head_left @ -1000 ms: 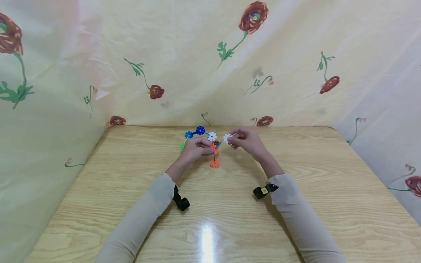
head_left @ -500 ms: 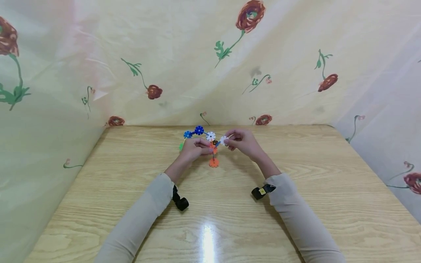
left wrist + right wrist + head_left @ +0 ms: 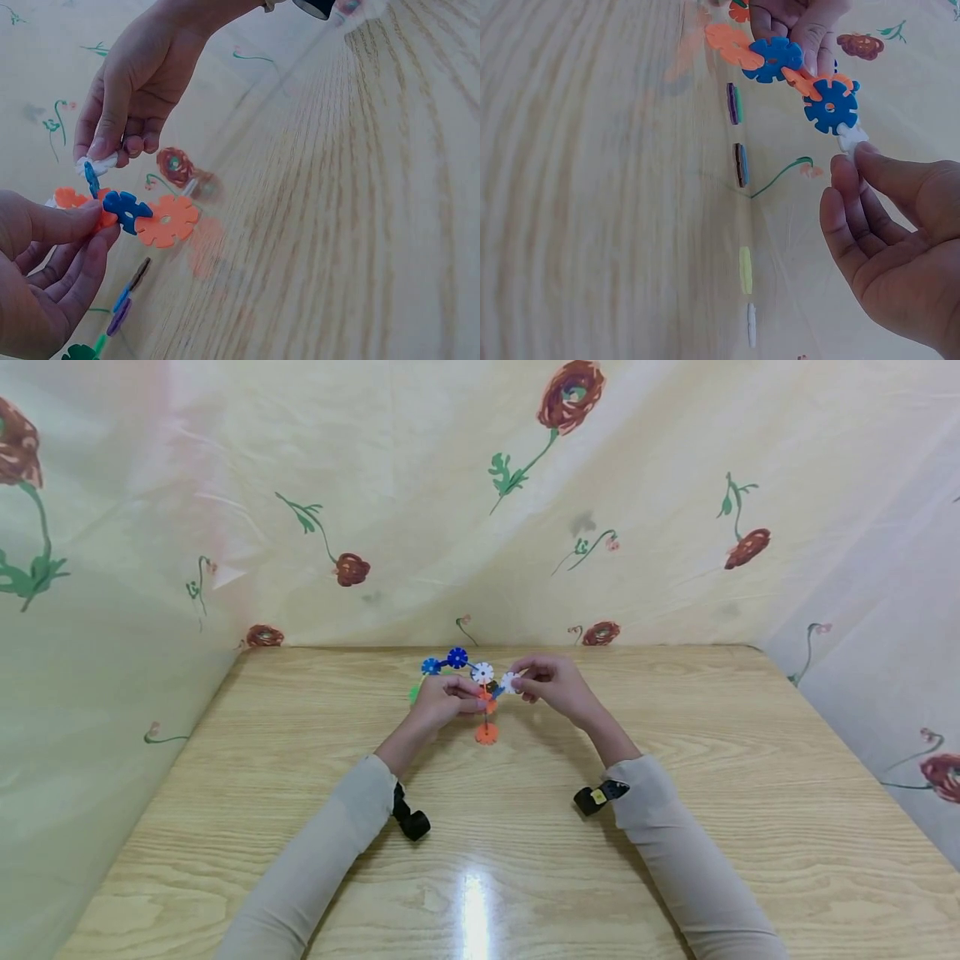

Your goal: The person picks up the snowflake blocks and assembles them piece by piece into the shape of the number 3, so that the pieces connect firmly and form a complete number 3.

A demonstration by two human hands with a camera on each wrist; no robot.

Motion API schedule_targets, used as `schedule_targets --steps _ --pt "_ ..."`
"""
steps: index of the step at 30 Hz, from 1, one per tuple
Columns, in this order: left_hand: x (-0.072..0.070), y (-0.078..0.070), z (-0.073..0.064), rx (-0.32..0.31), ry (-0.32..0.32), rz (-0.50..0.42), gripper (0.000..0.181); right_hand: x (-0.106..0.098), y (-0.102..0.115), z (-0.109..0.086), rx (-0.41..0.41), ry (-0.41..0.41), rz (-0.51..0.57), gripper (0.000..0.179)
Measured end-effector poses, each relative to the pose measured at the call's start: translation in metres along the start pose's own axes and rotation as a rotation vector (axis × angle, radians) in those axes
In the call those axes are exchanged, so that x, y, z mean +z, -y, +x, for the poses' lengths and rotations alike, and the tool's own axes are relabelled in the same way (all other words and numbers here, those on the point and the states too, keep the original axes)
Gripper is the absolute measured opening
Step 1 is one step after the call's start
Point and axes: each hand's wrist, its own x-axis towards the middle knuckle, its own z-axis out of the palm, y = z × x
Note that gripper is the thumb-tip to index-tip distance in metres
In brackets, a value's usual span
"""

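My left hand (image 3: 444, 700) pinches an orange disc within a chain of notched plastic snowflake discs. A blue disc (image 3: 126, 211) and an outer orange disc (image 3: 168, 220) extend from that grip in the left wrist view. Between the thumb and fingers of my right hand (image 3: 557, 687) is a white notched disc (image 3: 509, 682). Its edge meets a second blue disc (image 3: 830, 107) of the chain in the right wrist view; how deep the notches sit is hidden. Another white disc (image 3: 482, 672) and a dark blue disc (image 3: 457, 657) show behind the left hand.
A green disc (image 3: 414, 693) peeks out left of the left hand. Several discs appear edge-on in the right wrist view, among them a yellow one (image 3: 745, 270) and a white one (image 3: 751, 325). A flower-patterned cloth (image 3: 420, 527) hangs behind the wooden table (image 3: 300, 760).
My right hand has brought the white disc left, from apart to against the blue disc of the chain. The left hand keeps its grip; the discs tilt slightly.
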Motion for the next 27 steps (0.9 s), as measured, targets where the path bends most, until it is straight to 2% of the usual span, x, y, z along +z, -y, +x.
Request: schedule_targets --steps 27 --pt "0.0011 -0.0030 -0.0025 0.016 -0.022 0.031 0.010 0.0055 0.0038 -0.0019 -0.012 -0.024 -0.018 0.019"
